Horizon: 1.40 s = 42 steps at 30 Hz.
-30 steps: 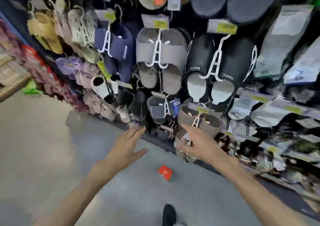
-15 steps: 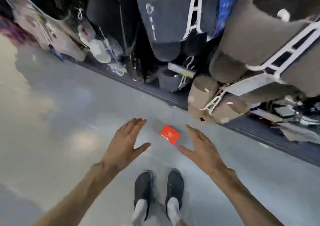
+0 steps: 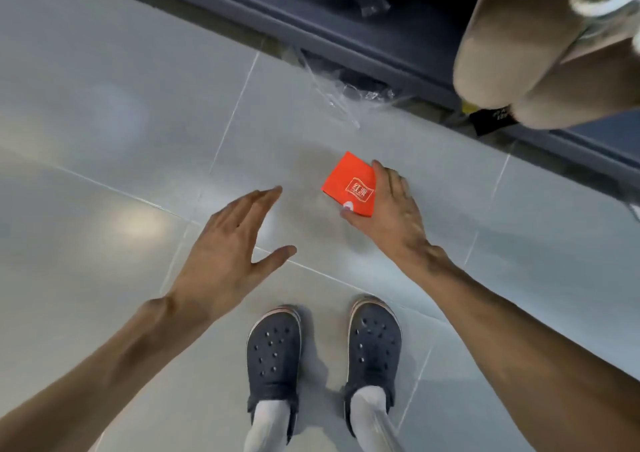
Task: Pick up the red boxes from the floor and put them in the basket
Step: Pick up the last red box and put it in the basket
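Observation:
One red box [image 3: 349,184] with white lettering lies flat on the grey tiled floor [image 3: 104,139], just in front of my feet. My right hand [image 3: 389,214] is down on it: the thumb presses its near corner and the fingers run along its right edge, so the hand pinches the box. Hovering a short way to the left of the box, my left hand [image 3: 228,261] has its fingers spread and holds nothing. No basket is in view.
A dark shelf base [image 3: 346,32] runs diagonally across the top, close behind the box. Beige slippers [image 3: 540,56] hang over it at the upper right. Crumpled clear plastic [image 3: 346,94] lies by the shelf base. My dark clogs [image 3: 273,358] stand below.
I have bent much lower, so the floor fills the view. My right hand moved from beside the red box onto it and took hold of its edges. My left hand stays spread to its left.

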Tool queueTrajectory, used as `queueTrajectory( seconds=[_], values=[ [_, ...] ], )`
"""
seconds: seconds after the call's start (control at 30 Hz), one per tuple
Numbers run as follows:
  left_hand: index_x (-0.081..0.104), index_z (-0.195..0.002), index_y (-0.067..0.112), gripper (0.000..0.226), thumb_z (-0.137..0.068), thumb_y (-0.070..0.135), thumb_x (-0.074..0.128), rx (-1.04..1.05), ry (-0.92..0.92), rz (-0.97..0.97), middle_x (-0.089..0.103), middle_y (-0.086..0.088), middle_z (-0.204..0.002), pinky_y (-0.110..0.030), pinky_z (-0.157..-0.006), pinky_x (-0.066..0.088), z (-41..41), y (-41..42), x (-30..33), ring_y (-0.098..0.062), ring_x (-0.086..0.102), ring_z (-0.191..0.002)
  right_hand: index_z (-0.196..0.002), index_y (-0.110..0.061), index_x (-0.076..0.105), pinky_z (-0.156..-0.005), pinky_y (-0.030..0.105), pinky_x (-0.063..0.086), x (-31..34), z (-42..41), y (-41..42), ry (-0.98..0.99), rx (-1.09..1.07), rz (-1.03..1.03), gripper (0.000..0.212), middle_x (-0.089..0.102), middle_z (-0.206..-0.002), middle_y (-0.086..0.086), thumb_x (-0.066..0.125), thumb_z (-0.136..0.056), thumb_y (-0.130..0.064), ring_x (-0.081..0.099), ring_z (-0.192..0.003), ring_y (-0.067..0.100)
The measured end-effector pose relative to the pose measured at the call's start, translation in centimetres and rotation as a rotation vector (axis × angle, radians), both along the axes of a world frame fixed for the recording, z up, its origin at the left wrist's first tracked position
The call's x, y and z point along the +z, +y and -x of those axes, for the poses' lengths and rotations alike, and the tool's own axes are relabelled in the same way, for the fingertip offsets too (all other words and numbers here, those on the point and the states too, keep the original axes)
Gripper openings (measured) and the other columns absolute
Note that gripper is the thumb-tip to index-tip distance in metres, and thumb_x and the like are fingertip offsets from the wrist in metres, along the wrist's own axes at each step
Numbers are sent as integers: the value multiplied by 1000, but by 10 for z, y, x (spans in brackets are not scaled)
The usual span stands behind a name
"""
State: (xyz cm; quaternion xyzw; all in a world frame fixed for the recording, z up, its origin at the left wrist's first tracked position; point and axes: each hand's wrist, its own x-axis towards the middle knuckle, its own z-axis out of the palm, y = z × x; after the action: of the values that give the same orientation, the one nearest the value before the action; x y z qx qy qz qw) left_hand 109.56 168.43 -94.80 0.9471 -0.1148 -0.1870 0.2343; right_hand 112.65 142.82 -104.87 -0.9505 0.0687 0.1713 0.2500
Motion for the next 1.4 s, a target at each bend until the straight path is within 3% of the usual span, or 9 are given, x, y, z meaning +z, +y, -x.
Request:
queueTrajectory(
  seconds=[0.23, 0.37, 0.57, 0.67, 0.83, 0.97, 1.2, 1.3, 1.4],
  values=[
    [29, -152, 26, 74, -90, 59, 53, -125, 34, -24, 46, 4, -146, -28, -111, 27, -28, 0, 59, -14, 37, -137, -138, -16, 42, -95, 37, 46, 86, 2, -16, -6, -90, -46, 87, 56, -123, 2, 68, -70, -64, 49, -112, 22],
    [24, -153, 30, 74, -90, 64, 44, -222, -32, 19, 36, 9, -154, -31, -114, 29, -69, -21, 160, -11, 31, -142, -146, -22, 33, -101, 35, 44, 221, 6, -46, 28, -123, -76, 94, 49, -134, -4, 73, -71, -63, 45, -122, 16],
    [25, -153, 30, 73, -92, 67, 42, -424, -145, 71, 27, 14, -156, -15, -115, 3, -112, -68, 343, -5, 21, -144, -147, -35, 26, -105, 25, 35, 449, 19, -95, -35, -219, -84, 95, 40, -130, -19, 69, -70, -70, 38, -125, 6],
    [23, -153, 31, 75, -91, 69, 41, -538, -193, 85, 24, 15, -157, -20, -116, 7, -116, -97, 444, -7, 22, -144, -143, -39, 28, -99, 25, 37, 567, 32, -117, -119, -277, -89, 98, 42, -123, -20, 61, -63, -84, 38, -118, 4],
    [32, -148, 33, 71, -87, 67, 49, -613, -284, 137, 34, 16, -150, -30, -113, 27, -88, -148, 612, -10, 33, -138, -146, -35, 31, -99, 28, 37, 750, 83, -160, -197, -434, -93, 97, 40, -128, -16, 78, -66, -60, 42, -124, 11],
    [36, -147, 26, 74, -88, 68, 49, -782, -374, 216, 40, 6, -150, -37, -112, 34, -65, -215, 719, -16, 38, -138, -145, -35, 33, -97, 28, 41, 862, 143, -198, -284, -516, -28, 94, 45, -131, -11, 75, -66, -64, 47, -121, 10],
    [25, -152, 30, 72, -93, 63, 50, -1049, -488, 368, 29, 13, -155, -18, -114, 15, -13, -377, 846, -6, 25, -142, -133, -37, 43, -91, 31, 48, 996, 264, -285, -434, -716, 99, 92, 53, -114, -13, 59, -58, -89, 51, -104, 6],
    [29, -152, 28, 77, -90, 69, 46, -1170, -508, 410, 34, 7, -155, -20, -112, 20, 22, -458, 871, -10, 31, -141, -120, -41, 47, -82, 26, 51, 1023, 317, -333, -458, -841, 126, 72, 58, -106, -13, 70, -62, -77, 58, -93, 5],
    [30, -151, 29, 78, -88, 70, 49, -1250, -509, 445, 36, 8, -153, -21, -111, 21, 64, -546, 879, -10, 32, -140, -125, -34, 51, -84, 29, 51, 1037, 372, -389, -484, -935, 209, 76, 59, -108, -11, 71, -65, -76, 58, -95, 7]
  ],
)
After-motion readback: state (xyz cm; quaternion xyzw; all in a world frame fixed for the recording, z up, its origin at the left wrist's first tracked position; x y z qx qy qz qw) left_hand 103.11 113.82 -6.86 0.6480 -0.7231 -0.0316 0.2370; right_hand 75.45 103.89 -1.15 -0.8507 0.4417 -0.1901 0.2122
